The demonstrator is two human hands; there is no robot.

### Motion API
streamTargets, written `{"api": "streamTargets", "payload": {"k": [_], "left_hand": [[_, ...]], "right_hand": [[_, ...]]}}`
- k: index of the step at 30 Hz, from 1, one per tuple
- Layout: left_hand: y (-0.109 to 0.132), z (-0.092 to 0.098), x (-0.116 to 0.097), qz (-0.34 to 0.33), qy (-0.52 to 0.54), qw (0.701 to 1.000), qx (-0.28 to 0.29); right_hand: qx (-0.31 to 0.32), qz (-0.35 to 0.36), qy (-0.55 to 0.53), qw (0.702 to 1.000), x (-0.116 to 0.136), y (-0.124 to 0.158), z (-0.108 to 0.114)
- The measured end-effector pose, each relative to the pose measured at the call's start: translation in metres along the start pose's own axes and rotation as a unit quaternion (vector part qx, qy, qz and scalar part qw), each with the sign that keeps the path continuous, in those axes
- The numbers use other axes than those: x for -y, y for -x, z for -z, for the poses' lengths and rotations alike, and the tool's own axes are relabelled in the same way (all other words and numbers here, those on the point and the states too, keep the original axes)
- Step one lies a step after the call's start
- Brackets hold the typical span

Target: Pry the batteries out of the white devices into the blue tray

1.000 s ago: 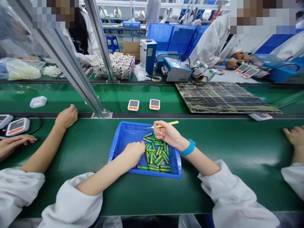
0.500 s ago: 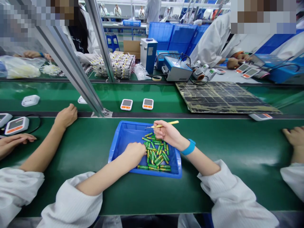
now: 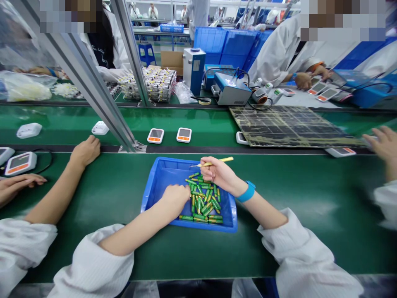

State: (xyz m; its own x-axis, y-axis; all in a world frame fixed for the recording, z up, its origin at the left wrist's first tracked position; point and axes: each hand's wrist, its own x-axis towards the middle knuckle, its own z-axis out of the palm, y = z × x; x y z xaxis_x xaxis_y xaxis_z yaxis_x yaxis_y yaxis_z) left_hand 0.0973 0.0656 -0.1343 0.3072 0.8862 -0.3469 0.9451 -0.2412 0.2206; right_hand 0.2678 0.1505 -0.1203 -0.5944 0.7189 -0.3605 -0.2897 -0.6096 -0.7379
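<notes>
A blue plastic tray [image 3: 155, 178] lies on the green bench, with several green-and-gold cylindrical batteries [image 3: 206, 203] loose in its right half. My left hand [image 3: 176, 196] is closed over the middle of the tray, its fingertips at the left side of the batteries; what it pinches, if anything, is hidden. Above the tray's back right part, my right hand [image 3: 217, 174] is closed round a thin yellow tool with a fine pointed tip [image 3: 226, 159]. The tip points left. A blue band circles my right wrist.
Beyond the bench edge, a green conveyor belt carries white-and-orange display devices [image 3: 184, 135] and a dark scratched board [image 3: 294, 124]. A metal post [image 3: 102, 95] rises at left. Co-workers' hands are at left [image 3: 85, 152] and right [image 3: 384, 145].
The devices on the belt have shifted left, and another one now shows at the board's left edge. The co-worker's hand at right has risen toward the belt. My hands have barely moved.
</notes>
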Motion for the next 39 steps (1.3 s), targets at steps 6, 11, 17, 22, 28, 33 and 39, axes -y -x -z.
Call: {"api": "streamTargets", "payload": {"k": [6, 11, 17, 22, 28, 33, 39], "left_hand": [[-0.0012, 0.0025, -0.0016, 0.01, 0.017, 1.0, 0.0], [-0.0009, 0.0056, -0.0028, 0.011, 0.036, 0.999, 0.003], [0.0005, 0.0073, -0.0038, 0.01, 0.047, 0.999, 0.013], [0.0004, 0.0064, -0.0041, 0.01, 0.048, 0.999, 0.021], [0.0022, 0.0057, -0.0032, 0.015, 0.055, 0.998, 0.026], [0.0022, 0.005, -0.002, 0.017, 0.057, 0.998, 0.024], [0.0019, 0.0033, -0.0016, 0.022, 0.057, 0.998, 0.024]], "right_hand": [[0.0, 0.003, 0.005, 1.0, 0.0003, 0.0004, -0.0007], [0.002, 0.001, 0.007, 1.0, 0.0008, 0.0008, -0.0004], [-0.002, 0.0, 0.002, 1.0, 0.0009, 0.001, -0.0014], [-0.006, -0.008, 0.003, 1.0, 0.0013, 0.0012, -0.0025], [0.0, 0.0, 0.008, 1.0, 0.0008, 0.0005, -0.0016], [-0.008, -0.005, 0.006, 1.0, 0.0009, 0.001, -0.0021], [-0.008, -0.006, 0.011, 1.0, 0.001, 0.0013, -0.0022]]}}
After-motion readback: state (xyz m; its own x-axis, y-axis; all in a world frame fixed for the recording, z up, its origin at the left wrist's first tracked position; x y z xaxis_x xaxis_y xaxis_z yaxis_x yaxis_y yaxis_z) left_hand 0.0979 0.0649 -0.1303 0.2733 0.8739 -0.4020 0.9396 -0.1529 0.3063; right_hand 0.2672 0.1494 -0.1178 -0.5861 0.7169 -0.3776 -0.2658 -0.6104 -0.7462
